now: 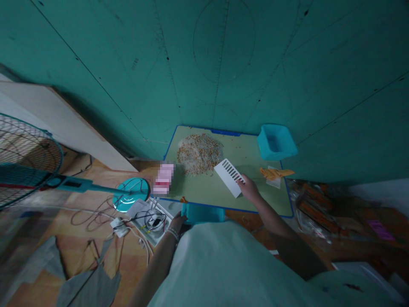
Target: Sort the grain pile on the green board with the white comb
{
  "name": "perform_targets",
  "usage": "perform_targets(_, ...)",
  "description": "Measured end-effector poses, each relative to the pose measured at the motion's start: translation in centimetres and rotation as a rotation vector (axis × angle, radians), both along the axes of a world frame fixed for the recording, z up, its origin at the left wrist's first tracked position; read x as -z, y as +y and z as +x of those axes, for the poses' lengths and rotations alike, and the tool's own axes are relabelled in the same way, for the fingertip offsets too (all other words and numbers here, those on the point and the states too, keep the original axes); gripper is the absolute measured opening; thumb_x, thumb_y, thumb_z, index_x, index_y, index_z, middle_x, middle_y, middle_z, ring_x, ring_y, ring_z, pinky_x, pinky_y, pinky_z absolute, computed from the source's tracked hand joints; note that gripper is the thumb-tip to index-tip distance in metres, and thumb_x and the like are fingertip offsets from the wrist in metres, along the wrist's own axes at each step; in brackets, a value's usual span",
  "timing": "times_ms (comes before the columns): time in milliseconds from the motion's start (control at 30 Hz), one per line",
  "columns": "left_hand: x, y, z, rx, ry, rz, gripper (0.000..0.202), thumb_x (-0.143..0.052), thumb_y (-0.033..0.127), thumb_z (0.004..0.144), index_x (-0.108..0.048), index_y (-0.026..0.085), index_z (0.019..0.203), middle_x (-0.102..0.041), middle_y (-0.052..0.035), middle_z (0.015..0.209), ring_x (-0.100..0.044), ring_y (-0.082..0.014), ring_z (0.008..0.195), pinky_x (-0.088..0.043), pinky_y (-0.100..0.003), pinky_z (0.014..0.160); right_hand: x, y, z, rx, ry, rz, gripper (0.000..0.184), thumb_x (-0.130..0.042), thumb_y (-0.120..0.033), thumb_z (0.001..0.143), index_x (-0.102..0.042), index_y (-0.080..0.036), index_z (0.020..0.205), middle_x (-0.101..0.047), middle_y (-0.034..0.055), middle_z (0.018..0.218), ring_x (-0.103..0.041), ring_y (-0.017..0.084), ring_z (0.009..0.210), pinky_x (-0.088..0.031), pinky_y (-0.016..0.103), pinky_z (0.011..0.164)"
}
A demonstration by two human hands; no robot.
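Observation:
My right hand is closed on one edge of a flat white slotted piece, which has a row of long openings. It is tilted over the table, just right of a pile of small round tan beans mixed with whitish grains. Low at the table's front edge, my left hand grips the left end of a blue plastic bin. My clothing hides part of that bin, and its contents cannot be made out.
A second blue bin stands at the table's back right corner, with an orange cloth-like item in front of it. Left of the table are a fan, its round base and tangled cables. A green wall rises behind.

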State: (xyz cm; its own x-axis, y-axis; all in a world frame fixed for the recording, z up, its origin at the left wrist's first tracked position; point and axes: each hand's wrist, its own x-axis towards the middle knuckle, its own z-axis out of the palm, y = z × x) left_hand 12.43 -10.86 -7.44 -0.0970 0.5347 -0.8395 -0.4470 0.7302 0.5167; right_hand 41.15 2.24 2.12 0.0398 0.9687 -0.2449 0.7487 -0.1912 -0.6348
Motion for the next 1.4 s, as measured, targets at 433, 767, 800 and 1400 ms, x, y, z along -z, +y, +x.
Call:
perform_targets(433, -1.0, 0.3, 0.4, -0.011, 0.049, -0.064, 0.046, -0.045, 0.000, 0.069, -0.053, 0.017, 0.111, -0.059, 0.0029, 0.056, -0.057, -0.0144, 0.047, -0.051, -0.028, 0.058, -0.3, 0.2, -0.8, -0.038, 0.011, -0.010, 0.028, -0.046, -0.026, 0.080, -0.063, -0.019, 0.101, -0.069, 0.0059, 0.088, -0.061, 0.018, 0.074, -0.044, 0.025, 0.065)
perform_targets(767, -1.0, 0.3, 0.4, -0.025, 0.051, -0.059, 0.051, -0.046, 0.001, 0.067, -0.050, 0.014, 0.116, -0.059, 0.0016, 0.057, -0.056, -0.0155, 0.047, -0.051, -0.031, 0.058, -0.2, -0.1, -0.8, -0.103, 0.031, -0.038, 0.026, -0.045, -0.025, 0.081, -0.063, -0.020, 0.099, -0.069, 0.0030, 0.083, -0.059, 0.015, 0.069, -0.041, 0.021, 0.060)
perform_targets(800, -1.0, 0.3, 0.4, -0.027, 0.048, -0.061, 0.049, -0.046, 0.001, 0.067, -0.051, 0.015, 0.113, -0.059, 0.0018, 0.057, -0.056, -0.0156, 0.047, -0.050, -0.030, 0.056, -0.2, -0.1, -0.8, -0.120, 0.032, -0.039, 0.025, -0.046, -0.025, 0.081, -0.063, -0.021, 0.098, -0.069, 0.0030, 0.083, -0.059, 0.015, 0.069, -0.041, 0.021, 0.060)
perform_targets(1400, -0.2, 0.1, 0.0, -0.018, 0.027, -0.041, 0.041, -0.049, 0.002, 0.064, -0.055, 0.018, 0.101, -0.061, 0.0002, 0.058, -0.060, -0.0185, 0.051, -0.051, -0.032, 0.059, -0.4, -0.6, -2.3, -0.301, 0.071, -0.061, 0.028, -0.046, -0.023, 0.082, -0.064, -0.018, 0.103, -0.069, 0.0051, 0.085, -0.060, 0.016, 0.072, -0.041, 0.023, 0.062)
